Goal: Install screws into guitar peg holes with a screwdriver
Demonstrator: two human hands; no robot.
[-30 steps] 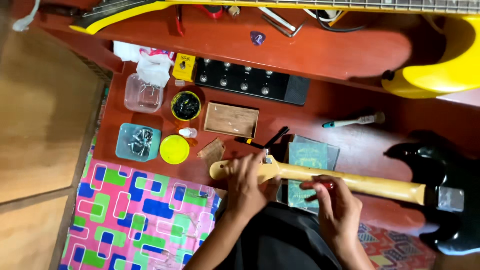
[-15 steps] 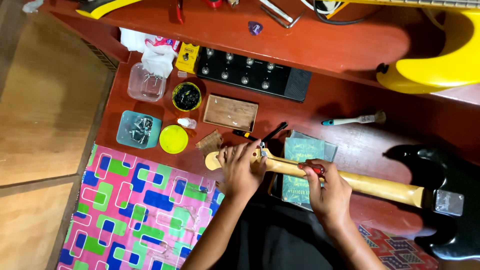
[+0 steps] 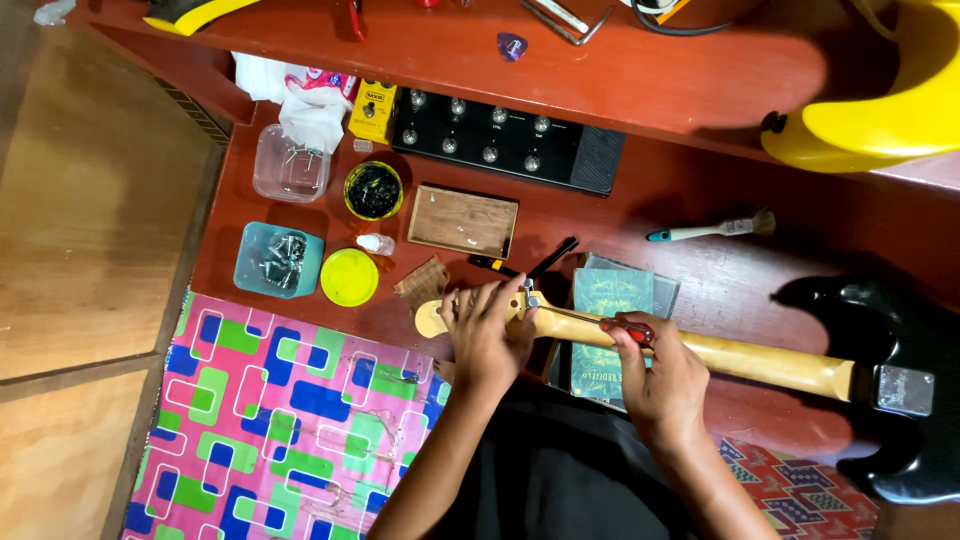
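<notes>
A black electric guitar (image 3: pixel 900 400) lies face down across the red floor, its pale wooden neck (image 3: pixel 760 362) running left to the headstock (image 3: pixel 432 318). My left hand (image 3: pixel 485 330) covers and grips the headstock. My right hand (image 3: pixel 655 375) holds a red-handled screwdriver (image 3: pixel 625 328) whose thin shaft points left along the neck toward a metal tuner part by my left fingers. A green booklet (image 3: pixel 608 300) lies under the neck.
Near the headstock: a yellow lid (image 3: pixel 349 277), a teal tray of metal parts (image 3: pixel 279 260), a clear tub (image 3: pixel 290 165), a black-filled round tin (image 3: pixel 373 190), a wooden box (image 3: pixel 462 220), a black pedal board (image 3: pixel 505 138), a small brush (image 3: pixel 710 230). A colourful mat (image 3: pixel 280 430) lies left; a yellow guitar (image 3: pixel 880 110) rests on the step.
My left hand slid left onto the headstock and closed over it. My right hand moved the screwdriver left along the neck, toward the headstock.
</notes>
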